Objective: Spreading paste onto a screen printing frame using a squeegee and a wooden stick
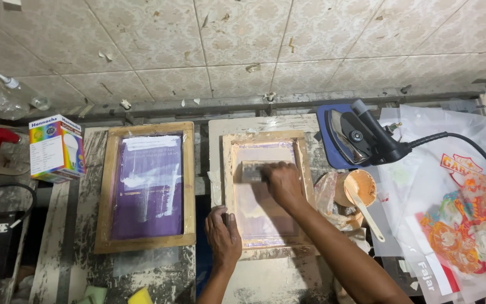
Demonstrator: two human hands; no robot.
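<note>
Your small frame (pixel 265 191) lies flat on the bench board, its mesh smeared with pale ink. Your right hand (pixel 282 183) is closed around the squeegee (pixel 252 171), pressing it onto the upper part of the mesh, which suits dragging ink along the screen. Your left hand (pixel 222 235) lies spread, palm down, on the frame's near-left corner, gripping nothing, apparently to keep the frame from sliding. The ink tub (pixel 360 187), with a spatula (pixel 367 217) standing in it, sits just right of the frame, within easy reach. A larger purple screen (pixel 147 186) rests to the left, apart. An iron (pixel 355 138) stands beyond the tub.
</note>
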